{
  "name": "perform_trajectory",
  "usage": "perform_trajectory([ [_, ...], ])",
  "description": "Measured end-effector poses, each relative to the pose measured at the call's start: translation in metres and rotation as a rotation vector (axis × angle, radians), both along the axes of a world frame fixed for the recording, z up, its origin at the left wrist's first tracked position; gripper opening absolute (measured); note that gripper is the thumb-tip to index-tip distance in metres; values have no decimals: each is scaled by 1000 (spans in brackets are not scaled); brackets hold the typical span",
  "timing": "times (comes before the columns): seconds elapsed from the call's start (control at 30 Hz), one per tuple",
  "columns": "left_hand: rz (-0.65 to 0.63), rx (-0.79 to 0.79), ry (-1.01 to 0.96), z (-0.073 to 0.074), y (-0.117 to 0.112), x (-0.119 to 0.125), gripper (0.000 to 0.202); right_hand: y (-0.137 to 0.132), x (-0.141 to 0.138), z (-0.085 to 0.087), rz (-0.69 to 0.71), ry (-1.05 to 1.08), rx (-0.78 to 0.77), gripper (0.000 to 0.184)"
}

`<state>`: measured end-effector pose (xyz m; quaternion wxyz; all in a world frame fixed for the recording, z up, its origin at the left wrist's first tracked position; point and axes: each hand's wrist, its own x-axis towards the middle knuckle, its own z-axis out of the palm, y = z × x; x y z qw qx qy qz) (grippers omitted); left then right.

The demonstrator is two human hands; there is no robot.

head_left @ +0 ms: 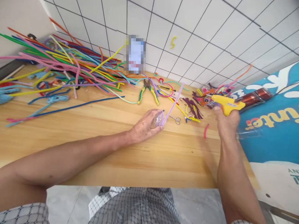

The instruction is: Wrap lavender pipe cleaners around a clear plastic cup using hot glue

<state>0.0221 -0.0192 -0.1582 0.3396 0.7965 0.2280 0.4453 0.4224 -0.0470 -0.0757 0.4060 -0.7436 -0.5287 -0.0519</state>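
Observation:
My left hand (146,126) rests on the wooden table (98,149) with its fingers closed around the lower end of a lilac pipe cleaner (174,102) that slants up and to the right. My right hand (226,121) is blurred and grips a yellow glue gun (227,104) whose nozzle points left toward a heap of purple and orange pipe cleaner pieces (196,105). Small scissors (175,119) lie between the two hands.
A large tangle of coloured pipe cleaners (65,67) covers the table's back left. Green-and-yellow pliers (147,90) lie near the middle back. A copper wire spool (255,96) and a blue printed bag (273,130) sit at the right. A tiled wall stands behind.

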Motion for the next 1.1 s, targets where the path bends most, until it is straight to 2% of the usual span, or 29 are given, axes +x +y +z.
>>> perform_trajectory([
  [0.03,7,0,-3,0,0,0,61,0,-22,-1,-83,86,42,40],
  [0.07,15,-1,-5,1,-1,0,61,-1,-45,-3,-82,112,36,44],
  [0.17,28,-19,-7,1,-2,0,62,-11,-104,-17,37,193,-76,44],
  [0.27,40,-36,-11,2,-2,0,63,-25,-131,-30,147,194,-168,37],
  [0.4,44,-55,-22,3,-3,0,63,-33,-131,-40,184,209,-161,28],
  [0.6,38,-35,-13,7,-5,-1,64,-31,-126,-49,211,163,-205,24],
  [0.8,39,-24,-26,5,-5,0,62,-33,-131,-47,256,109,-227,24],
  [1.1,35,-7,-31,6,-4,1,60,-30,-133,-46,211,140,-205,21],
])
